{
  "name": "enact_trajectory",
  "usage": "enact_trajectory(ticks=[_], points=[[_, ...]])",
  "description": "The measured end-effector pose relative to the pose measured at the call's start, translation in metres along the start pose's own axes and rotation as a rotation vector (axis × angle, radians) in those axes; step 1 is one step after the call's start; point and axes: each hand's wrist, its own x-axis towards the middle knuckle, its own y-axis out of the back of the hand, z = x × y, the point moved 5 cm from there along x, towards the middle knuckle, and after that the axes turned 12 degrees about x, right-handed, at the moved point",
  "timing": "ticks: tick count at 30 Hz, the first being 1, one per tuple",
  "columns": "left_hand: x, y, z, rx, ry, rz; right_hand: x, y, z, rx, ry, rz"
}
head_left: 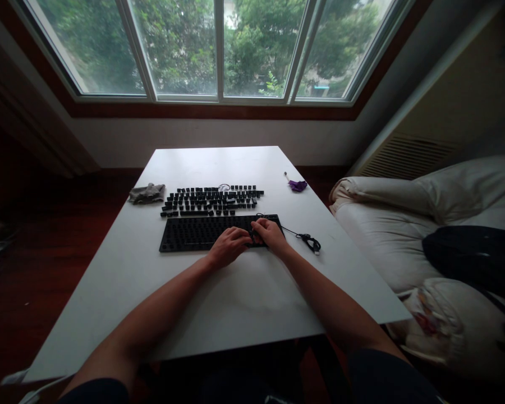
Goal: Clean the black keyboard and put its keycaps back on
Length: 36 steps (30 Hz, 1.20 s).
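A black keyboard (189, 234) with its keycaps taken off lies flat on the white table, below the rows of loose black keycaps (200, 197). Over its right part, my left hand (230, 244) rests with fingers bent and pressed together, the tips pointing right. Close beside it, my right hand (270, 233) is closed in a pinch, thumb and forefinger together. Something small and dark shows between the two hands, too small to name. The keyboard's black cable (309, 241) lies bundled to the right, its plug toward me.
On the white table (244, 314), a grey cloth (147, 193) lies at the left edge. A purple cloth (297, 186) and a small white-handled tool (286, 175) lie at the right edge. A pale sofa (379, 224) with a dark bag (475, 258) stands to the right.
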Motion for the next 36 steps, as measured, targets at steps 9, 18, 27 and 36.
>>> enact_trajectory(ticks=[9, 18, 27, 36], points=[[0.000, 0.007, -0.001, -0.221, 0.124, 0.153, 0.000, 0.000, 0.000, 0.025, -0.005, -0.038], [0.001, 0.016, -0.026, -0.099, 0.377, 0.213, 0.001, 0.002, 0.004, 0.008, -0.028, -0.029], [0.039, 0.018, -0.060, 0.126, 0.429, 0.139, -0.015, 0.005, -0.015, -0.290, 0.296, 0.136], [0.082, -0.012, -0.091, 0.311, 0.551, -0.065, -0.024, 0.004, -0.024, -0.396, 0.472, 0.138]])
